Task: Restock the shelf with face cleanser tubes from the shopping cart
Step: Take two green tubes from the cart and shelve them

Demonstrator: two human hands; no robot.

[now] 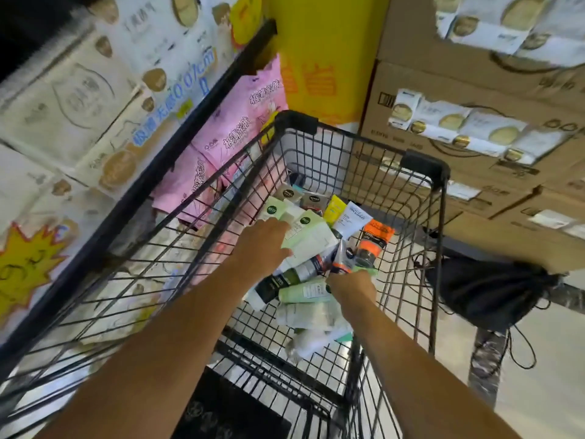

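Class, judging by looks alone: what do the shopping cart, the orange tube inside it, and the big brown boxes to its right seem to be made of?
Shopping cart: probably metal wire with a dark coating, seen in its thin rigid grid.
Orange tube: likely soft glossy plastic, from its sheen and flat crimped end.
Brown boxes: apparently matt corrugated cardboard, with folded flaps and printed marks.
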